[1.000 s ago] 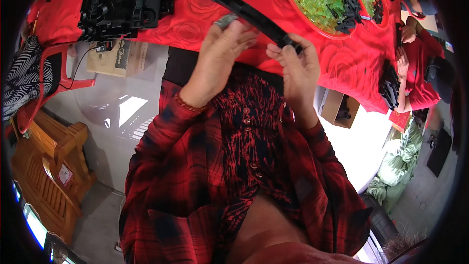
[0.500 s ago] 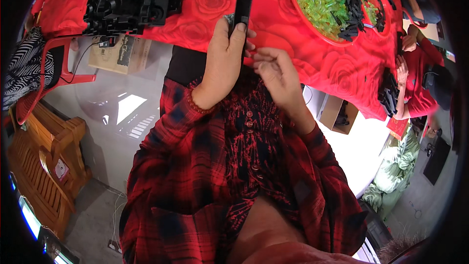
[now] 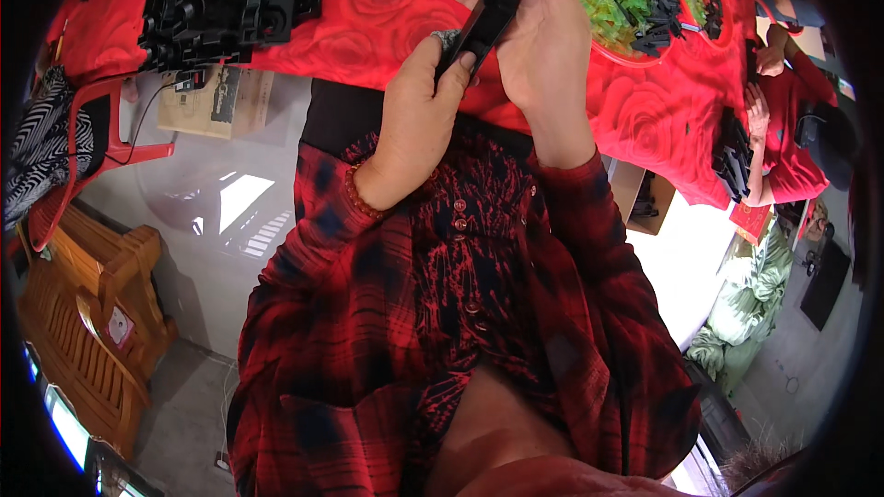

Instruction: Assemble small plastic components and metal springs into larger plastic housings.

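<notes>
A long, narrow black plastic part [image 3: 493, 17] slants up to the right over the near edge of the red tablecloth. My left hand [image 3: 414, 124] is closed round its lower end, thumb lying on top. A small grey speckled patch shows beside that hand's fingers; I cannot make out what it is. My right hand [image 3: 552, 51] has its palm up, the part's upper end lying across it. Its fingers are spread out behind the part, their tips showing on the far left side, not wrapped round it.
Several black plastic housings [image 3: 230, 0] stand at the table's left. A red basin [image 3: 635, 62] holds green-yellow clear pieces and black ones; a second red basin [image 3: 723, 32] stands beyond. Another person's hand [image 3: 757, 115] is at the right. A red chair [image 3: 115, 120] and cardboard box [image 3: 216, 101] stand left.
My right hand has moved up and turned palm up, coming under the black part's upper end. The part has tilted from upright toward the right.
</notes>
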`<state>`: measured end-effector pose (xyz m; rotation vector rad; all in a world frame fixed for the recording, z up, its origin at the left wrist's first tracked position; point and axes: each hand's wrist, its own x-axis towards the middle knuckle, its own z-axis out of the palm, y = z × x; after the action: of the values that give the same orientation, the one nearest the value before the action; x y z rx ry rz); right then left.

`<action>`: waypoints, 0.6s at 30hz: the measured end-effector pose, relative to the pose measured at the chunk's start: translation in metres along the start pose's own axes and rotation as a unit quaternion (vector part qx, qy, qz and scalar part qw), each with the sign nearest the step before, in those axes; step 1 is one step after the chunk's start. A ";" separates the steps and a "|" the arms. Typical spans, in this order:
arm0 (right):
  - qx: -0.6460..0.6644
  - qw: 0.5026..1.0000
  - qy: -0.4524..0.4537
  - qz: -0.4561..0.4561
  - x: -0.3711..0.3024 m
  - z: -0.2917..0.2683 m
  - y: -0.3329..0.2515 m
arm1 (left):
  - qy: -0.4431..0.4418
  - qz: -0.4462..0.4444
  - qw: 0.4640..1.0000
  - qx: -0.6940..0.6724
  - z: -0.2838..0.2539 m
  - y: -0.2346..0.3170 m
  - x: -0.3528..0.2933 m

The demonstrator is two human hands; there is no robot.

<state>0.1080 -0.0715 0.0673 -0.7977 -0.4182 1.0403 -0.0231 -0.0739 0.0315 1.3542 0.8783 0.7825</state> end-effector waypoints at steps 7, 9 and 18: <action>-0.025 0.999 0.003 -0.030 -0.004 0.004 0.003 | 0.007 -0.018 0.999 0.031 -0.003 0.002 0.000; -0.014 0.999 0.009 -0.032 -0.004 0.000 0.006 | -0.002 -0.019 0.999 0.026 -0.004 -0.002 0.001; -0.033 0.999 0.025 -0.033 -0.008 -0.001 0.009 | 0.002 0.019 0.991 0.135 -0.006 0.012 0.002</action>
<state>0.0998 -0.0766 0.0605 -0.8622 -0.4353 0.9460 -0.0274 -0.0680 0.0436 1.6115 0.9909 0.7147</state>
